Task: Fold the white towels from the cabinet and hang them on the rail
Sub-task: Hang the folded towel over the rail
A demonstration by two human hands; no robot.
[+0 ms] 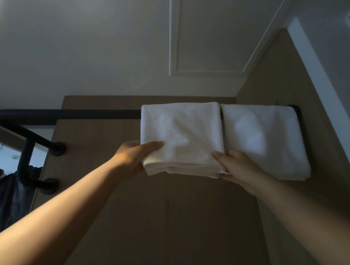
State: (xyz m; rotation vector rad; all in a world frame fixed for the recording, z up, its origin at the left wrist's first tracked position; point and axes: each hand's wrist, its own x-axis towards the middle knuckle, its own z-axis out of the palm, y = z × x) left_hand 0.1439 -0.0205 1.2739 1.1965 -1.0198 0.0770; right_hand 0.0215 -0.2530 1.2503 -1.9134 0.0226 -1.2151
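Overhead, you are reaching both arms up to the black rail (82, 114), which is running across the wood-panelled wall (157, 219) just below the ceiling (76, 45). Two folded white towels are hanging over it side by side, almost touching: the nearer towel (183, 135) toward the middle of the rail and the second towel (262, 136) at its right end.

Your left hand (132, 157) is gripping the nearer towel's lower left corner, thumb lying across the front and fingers tucked behind the layers. Your right hand (237, 167) is pinching the same towel's lower right corner, thumb on the front edge and fingers underneath. The hands are sitting apart at opposite corners, and the stacked bottom edges are showing between them.

At the left, black tubing is curving down to two round wall mounts (58, 148), and a dark garment (0, 192) is showing at the frame's edge.
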